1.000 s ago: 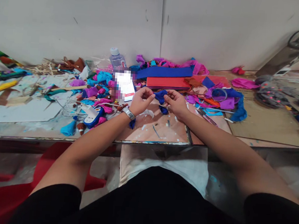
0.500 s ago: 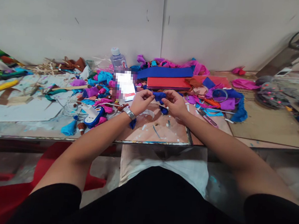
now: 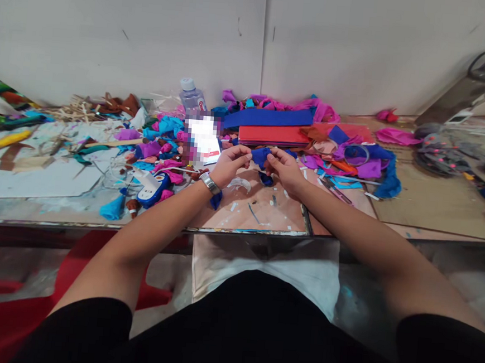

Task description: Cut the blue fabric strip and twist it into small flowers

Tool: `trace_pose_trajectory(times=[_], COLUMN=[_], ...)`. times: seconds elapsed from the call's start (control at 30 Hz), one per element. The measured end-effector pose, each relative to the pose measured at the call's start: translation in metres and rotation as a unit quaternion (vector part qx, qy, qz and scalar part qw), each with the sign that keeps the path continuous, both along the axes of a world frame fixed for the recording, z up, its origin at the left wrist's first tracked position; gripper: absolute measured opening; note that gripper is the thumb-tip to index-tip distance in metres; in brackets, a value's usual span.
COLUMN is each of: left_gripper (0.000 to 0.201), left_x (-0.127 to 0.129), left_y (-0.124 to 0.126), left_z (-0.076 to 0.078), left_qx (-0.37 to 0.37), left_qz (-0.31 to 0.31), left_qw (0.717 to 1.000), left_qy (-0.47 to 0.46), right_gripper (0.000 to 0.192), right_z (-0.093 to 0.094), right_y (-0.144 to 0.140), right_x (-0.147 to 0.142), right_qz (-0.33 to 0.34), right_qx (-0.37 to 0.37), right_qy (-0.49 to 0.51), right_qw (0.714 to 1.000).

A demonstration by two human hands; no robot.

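While both hands (image 3: 255,168) pinch blue paper (image 3: 261,155), no label reads clearly.

Bare board (image 3: 260,213) near; scrap pile (image 3: 161,147) crowds left.

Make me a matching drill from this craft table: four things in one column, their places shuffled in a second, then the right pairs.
Things:
1. blue paper piece
2. plastic bottle
3. red sheet stack
4. glue gun

Places:
A. flat on the table just beyond the hands
B. pinched between the left hand and right hand
C. on the table left of the left wrist
D. upright at the back, near the wall

Pairs: 1-B, 2-D, 3-A, 4-C
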State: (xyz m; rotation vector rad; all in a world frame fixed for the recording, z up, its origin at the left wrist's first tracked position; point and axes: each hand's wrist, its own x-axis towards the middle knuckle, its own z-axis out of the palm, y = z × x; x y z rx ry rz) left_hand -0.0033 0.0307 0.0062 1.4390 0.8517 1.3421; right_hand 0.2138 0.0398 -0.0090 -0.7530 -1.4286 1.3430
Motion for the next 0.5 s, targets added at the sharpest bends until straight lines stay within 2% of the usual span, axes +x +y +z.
trace_pose_trajectory(times=[0.13, 0.3, 0.5], left_gripper=[0.031, 0.035, 0.021], left_x=[-0.0017, -0.0015, 0.0008], left_y=[-0.0012, -0.0045, -0.0043], left_z=[0.0012, 0.0036, 0.0034], left_qx=[0.001, 0.063, 0.063], left_qz=[0.026, 0.085, 0.11], left_qw=[0.999, 0.983, 0.977], left_qy=[0.041, 0.151, 0.171], right_gripper=[0.069, 0.059, 0.046], right_z=[-0.0033, -0.0064, -0.0078], right_y=[0.0052, 0.0044, -0.0012], right_x=[-0.0013, -0.0002, 0.0007], right_qz=[-0.047, -0.106, -0.129], right_qx=[0.04, 0.161, 0.21], right_qy=[-0.005, -0.069, -0.117], right_qw=[0.998, 0.979, 0.962])
